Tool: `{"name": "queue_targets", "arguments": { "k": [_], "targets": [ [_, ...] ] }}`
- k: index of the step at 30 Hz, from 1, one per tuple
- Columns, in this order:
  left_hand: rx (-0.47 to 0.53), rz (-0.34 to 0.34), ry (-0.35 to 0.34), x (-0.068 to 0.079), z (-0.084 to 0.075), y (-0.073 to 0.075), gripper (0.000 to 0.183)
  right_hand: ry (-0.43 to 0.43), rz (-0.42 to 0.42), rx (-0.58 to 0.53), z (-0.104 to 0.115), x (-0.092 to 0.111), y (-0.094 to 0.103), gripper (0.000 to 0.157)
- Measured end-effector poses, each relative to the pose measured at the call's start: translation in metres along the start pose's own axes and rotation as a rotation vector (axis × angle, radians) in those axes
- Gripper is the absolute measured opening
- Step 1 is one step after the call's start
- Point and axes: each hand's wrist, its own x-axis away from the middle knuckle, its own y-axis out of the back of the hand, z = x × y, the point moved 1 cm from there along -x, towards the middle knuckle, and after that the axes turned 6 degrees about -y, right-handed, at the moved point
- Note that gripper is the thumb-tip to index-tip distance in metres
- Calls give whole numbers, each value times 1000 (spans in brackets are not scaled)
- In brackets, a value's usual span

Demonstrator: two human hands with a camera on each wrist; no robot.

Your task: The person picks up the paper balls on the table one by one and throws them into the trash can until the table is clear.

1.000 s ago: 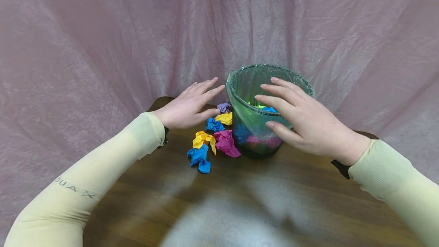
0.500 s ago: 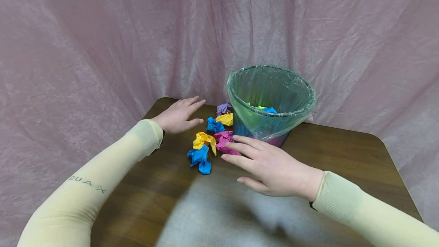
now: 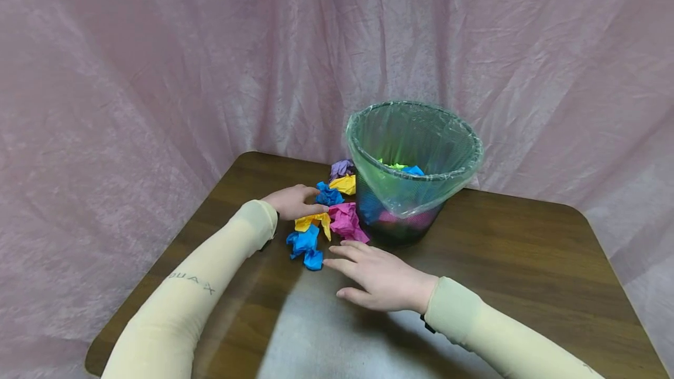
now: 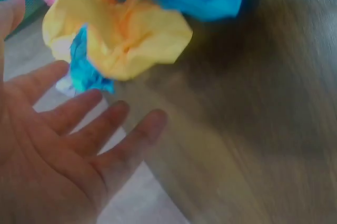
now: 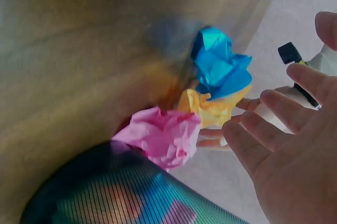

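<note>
My left hand (image 3: 293,202) is over the left side of a small heap of crumpled paper, fingers pointing right. It overlaps a yellow paper ball (image 3: 318,224) and reaches a blue one (image 3: 329,194) behind. In the left wrist view its fingers are spread, with nothing in them, beside yellow paper (image 4: 142,45). My right hand (image 3: 381,278) is low in front of the heap, fingers loosely extended and holding nothing. Its fingertips come close to the front blue paper ball (image 3: 304,242). A magenta paper ball (image 3: 346,221) lies between both hands and the basket.
A mesh wastebasket (image 3: 453,174) with a clear liner stands right of the heap, coloured paper inside. Purple paper (image 3: 342,169) and another yellow piece (image 3: 344,184) lie against its left side. The brown table (image 3: 526,250) ends at a pink curtain (image 3: 184,45).
My right hand has come down from over the basket to the front of the heap. My left hand pulled back left, then moved forward onto the heap's left side. The papers stay put.
</note>
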Motion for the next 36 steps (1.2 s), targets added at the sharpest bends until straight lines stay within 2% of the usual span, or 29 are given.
{"name": "queue_targets", "arguments": {
  "k": [4, 7, 13, 18, 23, 30, 36],
  "targets": [
    [-40, 54, 42, -8, -5, -12, 86, 11, 16, -19, 2, -2, -7, 62],
    [-69, 86, 57, -9, -8, -17, 81, 20, 25, -27, 2, -4, -12, 60],
    [-80, 85, 33, -6, -3, -19, 60, 34, 8, -13, 3, -9, -18, 57],
    [-28, 63, 24, -3, 5, -18, 54, 39, -9, -14, 3, -9, -21, 56],
    [19, 14, 37, 1, 17, -18, 56, 15, 20, -30, 3, -10, -25, 57],
    [84, -138, 45, 12, 33, -11, 51, 9, 47, -44, 3, -12, -29, 56],
    [95, -247, 34, 21, 45, -6, 49, 12, 19, -23, 3, -14, -29, 55]
  ]
}}
